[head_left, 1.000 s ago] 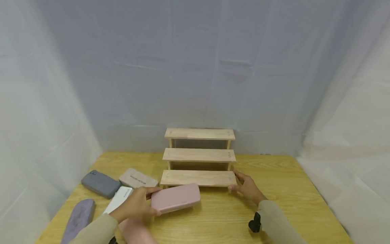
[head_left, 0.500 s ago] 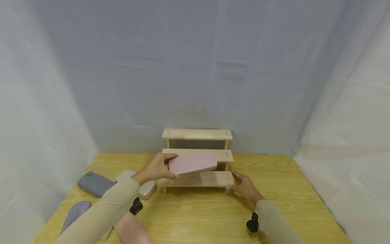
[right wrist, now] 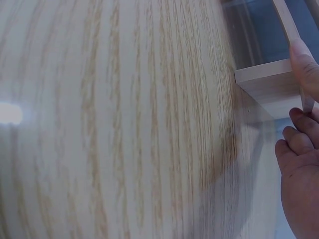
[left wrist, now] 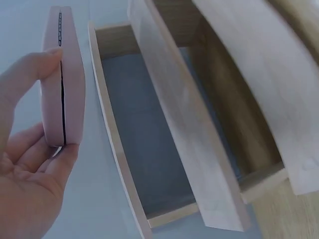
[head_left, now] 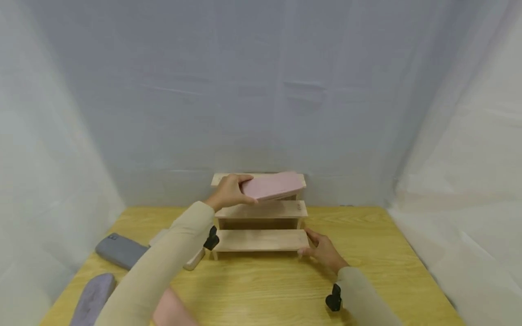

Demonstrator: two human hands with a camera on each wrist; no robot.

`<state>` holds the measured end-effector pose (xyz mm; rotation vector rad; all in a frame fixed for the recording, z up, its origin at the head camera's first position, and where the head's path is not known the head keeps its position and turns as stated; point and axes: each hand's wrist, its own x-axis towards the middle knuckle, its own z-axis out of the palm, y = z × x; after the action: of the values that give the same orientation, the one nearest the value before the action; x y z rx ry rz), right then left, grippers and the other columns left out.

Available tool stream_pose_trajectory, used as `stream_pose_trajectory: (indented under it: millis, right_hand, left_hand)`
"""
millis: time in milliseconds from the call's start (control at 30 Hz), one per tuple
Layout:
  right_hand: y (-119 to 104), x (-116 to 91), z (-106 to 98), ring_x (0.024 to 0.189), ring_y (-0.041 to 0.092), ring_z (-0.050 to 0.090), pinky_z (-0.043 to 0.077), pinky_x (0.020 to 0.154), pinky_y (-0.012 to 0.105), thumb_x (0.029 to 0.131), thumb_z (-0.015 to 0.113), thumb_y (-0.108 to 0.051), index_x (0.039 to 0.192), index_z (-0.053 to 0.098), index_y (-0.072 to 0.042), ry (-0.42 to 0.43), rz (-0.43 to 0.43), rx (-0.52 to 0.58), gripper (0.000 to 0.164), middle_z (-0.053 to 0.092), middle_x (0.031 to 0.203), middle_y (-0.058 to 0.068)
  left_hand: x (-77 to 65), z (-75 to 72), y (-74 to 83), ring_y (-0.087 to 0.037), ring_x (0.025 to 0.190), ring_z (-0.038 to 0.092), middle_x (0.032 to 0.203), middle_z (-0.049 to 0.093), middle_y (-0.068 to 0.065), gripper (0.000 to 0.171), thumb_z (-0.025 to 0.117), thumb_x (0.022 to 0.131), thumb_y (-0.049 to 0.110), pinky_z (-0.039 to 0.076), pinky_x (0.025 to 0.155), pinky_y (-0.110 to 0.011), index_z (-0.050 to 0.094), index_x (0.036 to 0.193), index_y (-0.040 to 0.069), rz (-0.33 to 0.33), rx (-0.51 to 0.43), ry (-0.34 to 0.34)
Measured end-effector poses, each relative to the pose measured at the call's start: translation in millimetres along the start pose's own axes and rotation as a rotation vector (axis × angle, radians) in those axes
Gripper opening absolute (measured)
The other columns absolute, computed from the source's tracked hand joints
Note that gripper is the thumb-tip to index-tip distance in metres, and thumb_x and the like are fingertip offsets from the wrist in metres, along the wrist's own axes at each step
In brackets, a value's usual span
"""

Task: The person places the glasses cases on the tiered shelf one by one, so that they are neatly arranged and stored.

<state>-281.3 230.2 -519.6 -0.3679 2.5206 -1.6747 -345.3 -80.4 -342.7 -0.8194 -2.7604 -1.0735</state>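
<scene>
Left hand (head_left: 229, 191) pinches the pink case (head_left: 274, 185), which juts toward three o'clock, long axis slightly askew over the top shelf (head_left: 218, 179); gap hard to judge! Right hand (head_left: 325, 251) grips the bottom shelf (head_left: 261, 240) at its three-o'clock end.

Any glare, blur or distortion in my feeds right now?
Right wrist: a glare spot on the table at the frame's left edge, a shadow near the right hand; left wrist: the stand looks bowed, probably lens distortion; head: the pink case looks slightly soft.
</scene>
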Motion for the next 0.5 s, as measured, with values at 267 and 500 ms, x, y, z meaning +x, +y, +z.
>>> stream_pose_trajectory:
  millis: [267,500]
  right_hand:
    - [3,-1,-1,0.141,0.036,0.024,0.025,0.113,0.049,0.082,0.077,-0.02,0.146,0.026,0.01,0.006,-0.012,0.025,0.087,0.025,0.153,0.023]
    - [1,0,3,0.142,0.035,0.024,0.025,0.113,0.048,0.082,0.077,-0.025,0.148,0.025,0.007,0.0,0.013,0.017,0.09,0.025,0.154,0.022]
  left_hand:
    - [29.7,9.5,6.3,-0.03,0.11,0.06,0.126,0.061,-0.019,0.072,0.085,0.069,0.016,0.049,0.095,-0.041,0.056,0.132,-0.002,-0.059,-0.085,0.021]
    - [40.6,14.9,1.6,-0.031,0.116,0.057,0.131,0.058,-0.02,0.077,0.087,0.066,0.014,0.046,0.099,-0.041,0.053,0.134,-0.004,-0.131,-0.082,0.052]
